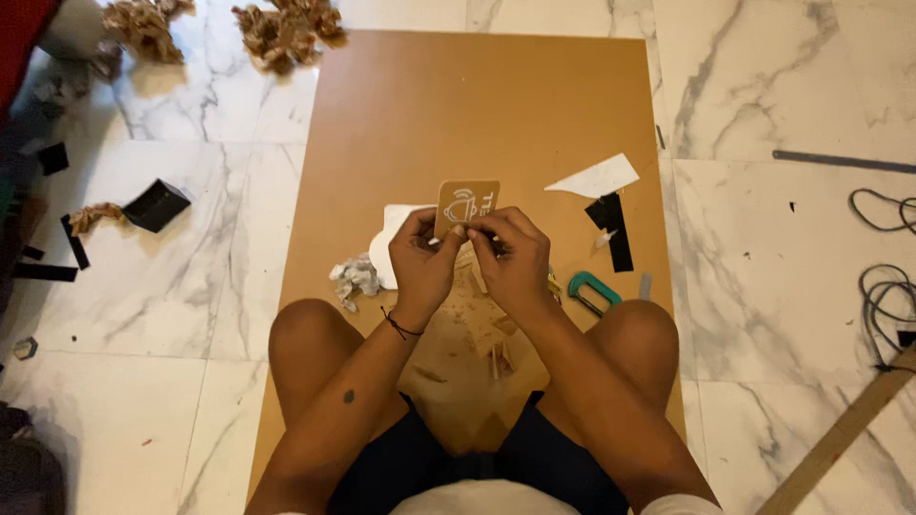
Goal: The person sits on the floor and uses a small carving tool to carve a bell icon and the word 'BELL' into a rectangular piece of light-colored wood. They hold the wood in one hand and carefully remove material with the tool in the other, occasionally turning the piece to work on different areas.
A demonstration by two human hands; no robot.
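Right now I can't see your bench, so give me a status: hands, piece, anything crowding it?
Left hand and right hand both pinching small tan cardboard square. Held above brown board. Crumpled paper, teal clamp lie beside, apart.

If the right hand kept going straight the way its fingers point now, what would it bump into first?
The right hand points up and left, so it would first meet the small tan card it already pinches, then the left hand beside it. Depth is hard to judge from above.

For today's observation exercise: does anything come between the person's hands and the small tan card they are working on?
Nothing visible does. The left hand and right hand both grip the tan card directly at its lower edge, above the brown board.
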